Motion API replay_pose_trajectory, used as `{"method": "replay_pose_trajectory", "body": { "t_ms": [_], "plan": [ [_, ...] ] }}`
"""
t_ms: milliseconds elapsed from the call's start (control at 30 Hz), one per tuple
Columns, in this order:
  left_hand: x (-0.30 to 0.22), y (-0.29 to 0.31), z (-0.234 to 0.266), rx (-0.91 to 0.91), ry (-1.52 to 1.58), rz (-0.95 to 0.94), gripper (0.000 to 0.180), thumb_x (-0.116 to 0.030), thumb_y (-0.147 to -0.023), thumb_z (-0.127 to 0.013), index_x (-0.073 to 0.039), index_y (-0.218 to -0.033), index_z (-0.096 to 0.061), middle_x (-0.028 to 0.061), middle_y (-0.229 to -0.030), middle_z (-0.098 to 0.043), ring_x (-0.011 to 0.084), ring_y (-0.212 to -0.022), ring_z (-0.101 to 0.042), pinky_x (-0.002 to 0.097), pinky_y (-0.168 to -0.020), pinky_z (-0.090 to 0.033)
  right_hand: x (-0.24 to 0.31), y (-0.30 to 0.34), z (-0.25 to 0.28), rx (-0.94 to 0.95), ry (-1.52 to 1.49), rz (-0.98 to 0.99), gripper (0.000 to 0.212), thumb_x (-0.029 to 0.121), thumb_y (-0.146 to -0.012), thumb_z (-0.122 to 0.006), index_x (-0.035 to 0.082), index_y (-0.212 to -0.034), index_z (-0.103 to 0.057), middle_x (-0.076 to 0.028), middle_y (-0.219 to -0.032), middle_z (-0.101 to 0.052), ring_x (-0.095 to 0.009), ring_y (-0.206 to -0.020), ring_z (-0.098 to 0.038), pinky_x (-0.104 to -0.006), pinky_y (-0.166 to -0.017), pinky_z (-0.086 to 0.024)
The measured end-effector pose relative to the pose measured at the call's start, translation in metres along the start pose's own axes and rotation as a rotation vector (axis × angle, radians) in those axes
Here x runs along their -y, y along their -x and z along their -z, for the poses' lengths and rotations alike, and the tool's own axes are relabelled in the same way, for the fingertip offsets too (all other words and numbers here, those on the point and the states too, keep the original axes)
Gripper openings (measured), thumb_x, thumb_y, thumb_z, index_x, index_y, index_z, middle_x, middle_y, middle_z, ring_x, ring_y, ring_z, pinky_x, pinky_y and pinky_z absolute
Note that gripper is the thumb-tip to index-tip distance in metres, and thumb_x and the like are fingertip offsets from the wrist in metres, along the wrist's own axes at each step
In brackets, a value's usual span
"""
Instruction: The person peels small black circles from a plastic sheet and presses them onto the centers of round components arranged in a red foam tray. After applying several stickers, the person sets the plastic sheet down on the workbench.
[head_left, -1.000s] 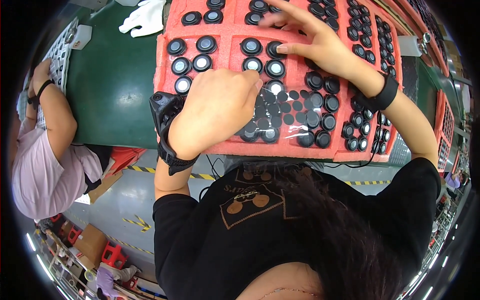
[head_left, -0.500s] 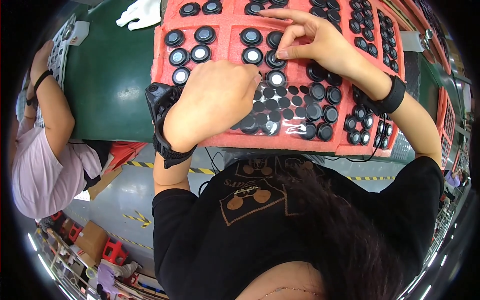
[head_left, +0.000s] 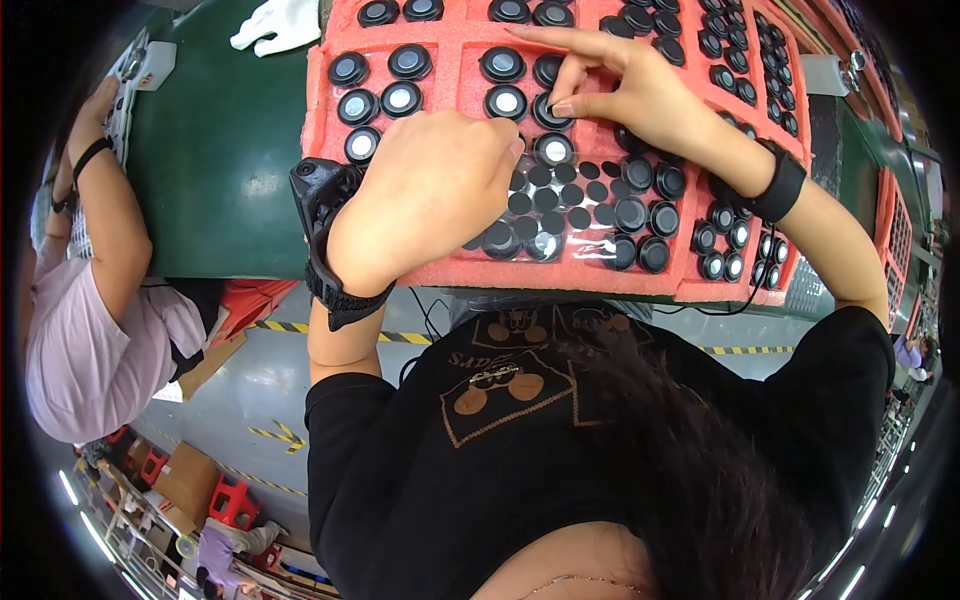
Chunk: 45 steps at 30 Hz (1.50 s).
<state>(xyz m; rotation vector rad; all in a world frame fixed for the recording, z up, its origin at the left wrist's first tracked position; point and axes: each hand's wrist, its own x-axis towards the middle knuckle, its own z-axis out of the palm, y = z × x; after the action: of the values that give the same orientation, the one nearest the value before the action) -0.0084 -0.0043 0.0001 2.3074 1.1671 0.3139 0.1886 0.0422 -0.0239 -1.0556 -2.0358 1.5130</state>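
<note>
Right hand drawn nearer, pinched at black disc, left hand — grip hidden, unclear

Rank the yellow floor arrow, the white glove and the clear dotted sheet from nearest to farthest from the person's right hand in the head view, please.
1. Clear dotted sheet: just below the right hand in the picture.
2. White glove: well to the left, near the top edge.
3. Yellow floor arrow: farthest, at lower left.
</note>
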Motion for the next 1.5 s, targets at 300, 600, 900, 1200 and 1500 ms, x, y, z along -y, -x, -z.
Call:
{"method": "replay_pose_trajectory", "body": {
  "t_ms": [300,600,900,1200,1500],
  "plan": [
    [-0.002,0.002,0.001,0.023,-0.002,0.011,0.019,-0.013,-0.076,-0.046,0.0,-0.065,-0.055,0.0173,-0.054,-0.051,0.0334,-0.054,-0.053,0.041,-0.051,-0.04,0.014,0.005,-0.008,-0.152,0.347,0.159,0.041,-0.002,-0.073,-0.058,0.007,-0.112,-0.052,0.0,-0.09,-0.051,-0.007,-0.081,-0.047,-0.0234,-0.076,-0.039],
    [-0.003,0.006,0.009,0.172,0.066,-0.061,0.018,-0.014,-0.077,-0.046,-0.002,-0.07,-0.057,0.0158,-0.055,-0.052,0.032,-0.056,-0.053,0.0392,-0.053,-0.041,0.009,0.02,0.004,-0.093,-0.031,0.065,0.02,0.003,-0.074,-0.059,0.002,-0.094,-0.06,-0.001,-0.088,-0.052,-0.008,-0.08,-0.048,-0.021,-0.072,-0.038],
    [0.003,0.008,0.004,0.226,0.087,-0.211,0.018,-0.012,-0.078,-0.043,-0.001,-0.068,-0.053,0.0138,-0.053,-0.05,0.0295,-0.053,-0.051,0.0355,-0.049,-0.039,0.009,0.027,-0.008,-0.003,-0.005,0.003,0.008,0.006,-0.072,-0.062,-0.001,-0.075,-0.063,-0.001,-0.084,-0.052,-0.009,-0.076,-0.05,-0.0207,-0.069,-0.039],
    [0.0,0.008,0.005,0.282,0.069,-0.144,0.017,-0.013,-0.075,-0.047,-0.001,-0.074,-0.059,0.0167,-0.061,-0.055,0.0324,-0.061,-0.054,0.0396,-0.056,-0.043,0.01,0.027,-0.01,-0.009,0.056,0.035,0.009,0.007,-0.069,-0.065,0.0,-0.073,-0.064,-0.002,-0.077,-0.052,-0.011,-0.074,-0.052,-0.0219,-0.069,-0.042],
    [0.001,0.008,0.006,0.219,0.073,-0.191,0.017,-0.013,-0.078,-0.045,-0.001,-0.071,-0.055,0.0148,-0.054,-0.05,0.0307,-0.055,-0.051,0.0369,-0.051,-0.039,0.001,0.028,-0.017,-0.05,0.255,0.146,0.022,0.003,-0.067,-0.066,0.003,-0.088,-0.06,0.0,-0.082,-0.048,-0.009,-0.076,-0.044,-0.0213,-0.066,-0.036]
  ]
}}
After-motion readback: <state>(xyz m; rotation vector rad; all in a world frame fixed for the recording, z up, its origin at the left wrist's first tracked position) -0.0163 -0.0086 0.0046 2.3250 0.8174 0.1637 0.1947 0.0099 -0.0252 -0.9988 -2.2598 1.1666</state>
